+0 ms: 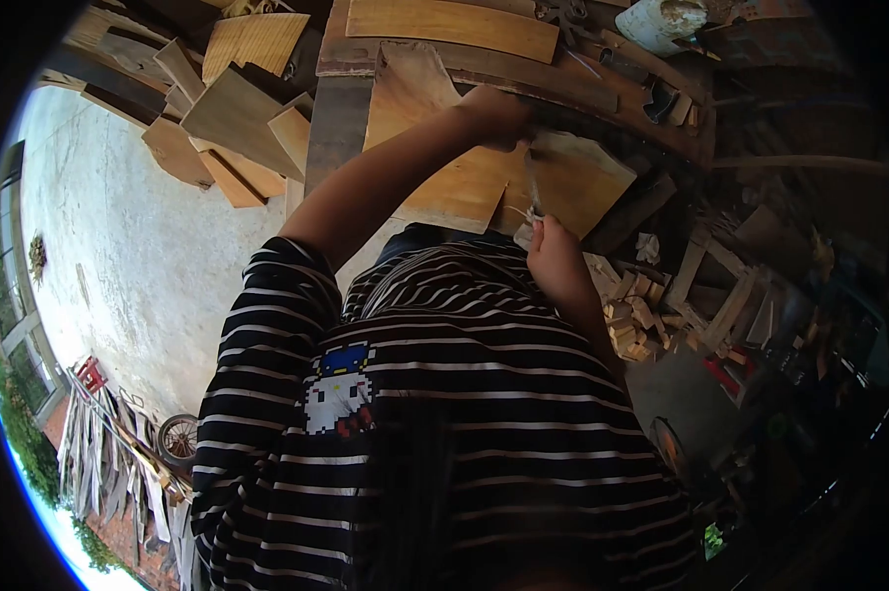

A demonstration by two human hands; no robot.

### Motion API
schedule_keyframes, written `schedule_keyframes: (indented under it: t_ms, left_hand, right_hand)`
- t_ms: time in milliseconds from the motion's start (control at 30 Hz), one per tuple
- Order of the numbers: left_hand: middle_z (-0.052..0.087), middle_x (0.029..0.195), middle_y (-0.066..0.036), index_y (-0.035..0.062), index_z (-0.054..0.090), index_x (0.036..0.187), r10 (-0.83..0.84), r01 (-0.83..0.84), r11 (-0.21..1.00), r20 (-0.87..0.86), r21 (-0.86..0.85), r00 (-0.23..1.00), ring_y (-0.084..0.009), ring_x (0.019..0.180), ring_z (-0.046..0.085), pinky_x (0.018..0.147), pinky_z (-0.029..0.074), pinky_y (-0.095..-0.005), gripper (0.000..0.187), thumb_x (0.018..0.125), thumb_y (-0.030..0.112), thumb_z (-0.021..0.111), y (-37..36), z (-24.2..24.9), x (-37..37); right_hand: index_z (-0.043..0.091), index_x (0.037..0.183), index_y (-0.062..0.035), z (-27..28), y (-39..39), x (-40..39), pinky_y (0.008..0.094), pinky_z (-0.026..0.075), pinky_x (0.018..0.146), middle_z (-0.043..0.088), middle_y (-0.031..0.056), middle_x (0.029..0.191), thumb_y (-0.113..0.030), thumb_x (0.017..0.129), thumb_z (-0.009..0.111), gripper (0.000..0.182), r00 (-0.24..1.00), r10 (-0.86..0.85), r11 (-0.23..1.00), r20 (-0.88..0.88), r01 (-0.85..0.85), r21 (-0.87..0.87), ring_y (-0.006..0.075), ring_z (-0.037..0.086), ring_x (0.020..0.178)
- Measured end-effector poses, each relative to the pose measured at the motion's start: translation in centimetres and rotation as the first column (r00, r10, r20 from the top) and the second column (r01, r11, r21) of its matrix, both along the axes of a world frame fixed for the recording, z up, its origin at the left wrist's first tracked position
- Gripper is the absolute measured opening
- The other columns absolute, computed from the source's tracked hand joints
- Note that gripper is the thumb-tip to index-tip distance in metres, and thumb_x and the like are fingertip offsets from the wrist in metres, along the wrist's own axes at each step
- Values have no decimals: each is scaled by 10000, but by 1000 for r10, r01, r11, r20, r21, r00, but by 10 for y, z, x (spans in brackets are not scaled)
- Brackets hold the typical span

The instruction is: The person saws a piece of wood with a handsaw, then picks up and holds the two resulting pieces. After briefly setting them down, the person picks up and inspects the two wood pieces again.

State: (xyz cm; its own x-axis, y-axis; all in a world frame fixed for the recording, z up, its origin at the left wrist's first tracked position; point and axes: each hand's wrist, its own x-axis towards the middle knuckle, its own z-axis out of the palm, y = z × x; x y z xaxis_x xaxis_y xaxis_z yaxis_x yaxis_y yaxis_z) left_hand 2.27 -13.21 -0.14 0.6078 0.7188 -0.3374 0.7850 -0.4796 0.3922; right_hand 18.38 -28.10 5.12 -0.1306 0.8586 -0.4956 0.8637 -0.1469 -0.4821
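My right hand point(555, 246) is closed around the lower end of a thin tool point(534, 187). Its narrow, greyish shaft points up and away from me, and pale wrapping or cord shows by the fingers. My left hand point(498, 116) is stretched across the bench, fingers curled near the tool's far end; what they hold is hidden. Beneath both hands lie flat wooden boards: a light brown board point(454, 192) on the left and another angular board point(577, 177) on the right.
A curved wooden strip point(454, 28) lies on the workbench point(336, 123) at the back. A white bucket point(661, 25) stands at back right. Board offcuts point(242, 118) are piled left; small wood blocks point(636, 320) lie to the right, near a wooden frame point(725, 286).
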Motion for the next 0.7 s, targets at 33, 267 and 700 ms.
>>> schedule_keyframes:
  t_ms: [33, 267, 700]
  left_hand:
    - [653, 787, -100, 185, 629, 977, 0, 0, 1000, 3, -2, 1000, -289, 767, 642, 661, 498, -397, 221, 766, 249, 615, 0, 0, 1]
    - [644, 961, -33, 297, 626, 1017, -33, 30, 999, -121, -29, 992, -241, 913, 625, 699, 499, -397, 235, 802, 242, 547, 15, -20, -2]
    - [640, 1014, -72, 276, 638, 1023, 2, -3, 1000, -90, -12, 996, -275, 970, 610, 790, 485, -425, 225, 824, 291, 534, 13, -28, -8]
  right_hand:
    - [527, 862, 41, -2, -3, -2, 477, 463, 674, 588, 279, 753, -181, 937, 409, 263, 1000, -15, 1000, 18, 15, -1, 439, 588, 781]
    - [527, 884, 22, 23, -28, 21, 483, 452, 690, 591, 261, 748, -195, 933, 415, 249, 999, 9, 995, 31, -6, -99, 440, 586, 792]
    - [506, 887, 13, 20, -29, 19, 486, 482, 674, 611, 261, 764, -202, 946, 386, 253, 988, -151, 981, 40, 154, -114, 431, 604, 763]
